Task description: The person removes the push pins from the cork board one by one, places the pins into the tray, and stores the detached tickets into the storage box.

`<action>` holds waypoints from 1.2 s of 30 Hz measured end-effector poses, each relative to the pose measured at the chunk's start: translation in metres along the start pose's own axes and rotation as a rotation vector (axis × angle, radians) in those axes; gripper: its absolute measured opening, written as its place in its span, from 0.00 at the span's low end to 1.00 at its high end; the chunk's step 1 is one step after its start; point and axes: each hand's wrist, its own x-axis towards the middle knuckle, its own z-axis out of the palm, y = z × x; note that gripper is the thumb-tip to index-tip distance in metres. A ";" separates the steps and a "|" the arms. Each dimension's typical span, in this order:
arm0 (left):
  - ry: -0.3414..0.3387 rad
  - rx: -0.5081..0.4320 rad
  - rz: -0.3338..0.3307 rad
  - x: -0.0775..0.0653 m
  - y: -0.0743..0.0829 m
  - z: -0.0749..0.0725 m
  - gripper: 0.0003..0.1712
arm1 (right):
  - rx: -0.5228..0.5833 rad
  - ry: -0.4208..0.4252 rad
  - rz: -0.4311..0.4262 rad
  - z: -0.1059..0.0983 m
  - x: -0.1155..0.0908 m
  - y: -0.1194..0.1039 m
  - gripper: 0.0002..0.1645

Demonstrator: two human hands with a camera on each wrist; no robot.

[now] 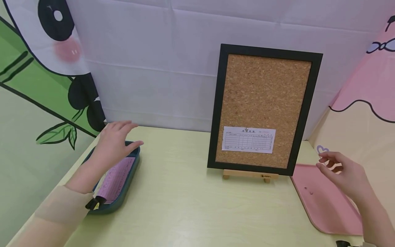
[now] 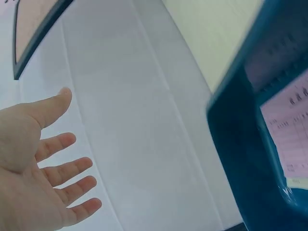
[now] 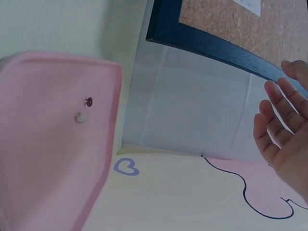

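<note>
My left hand hovers over a dark blue tray, its fingers spread and nothing in them. Inside that tray lies a pad of pink printed forms. On the other side, my right hand is raised above a pink tray. Its fingers are loosely bent, and the right wrist view shows nothing between them. Two small pushpins lie in the pink tray. Between the hands stands a black-framed cork board. A white printed form is fixed low on it by a pin at its top edge.
A small wooden easel supports the cork board on the pale yellow table. Behind it hangs a light cloth backdrop with cartoon prints. The pink tray sits close to the board's right lower corner.
</note>
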 end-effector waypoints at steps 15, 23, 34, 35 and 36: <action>0.185 -0.165 0.014 -0.004 0.038 0.006 0.35 | 0.071 0.190 0.006 0.012 0.008 -0.054 0.18; 0.279 -0.258 0.035 -0.007 0.054 0.013 0.38 | 0.183 0.285 -0.069 0.029 0.015 -0.074 0.19; 0.306 -0.372 0.064 -0.002 0.078 0.027 0.43 | 0.257 0.342 -0.091 0.051 0.022 -0.098 0.22; 0.310 -0.382 0.071 -0.002 0.080 0.029 0.44 | 0.258 0.346 -0.096 0.052 0.023 -0.099 0.21; 0.310 -0.394 0.076 -0.001 0.083 0.030 0.44 | 0.265 0.352 -0.101 0.054 0.024 -0.101 0.21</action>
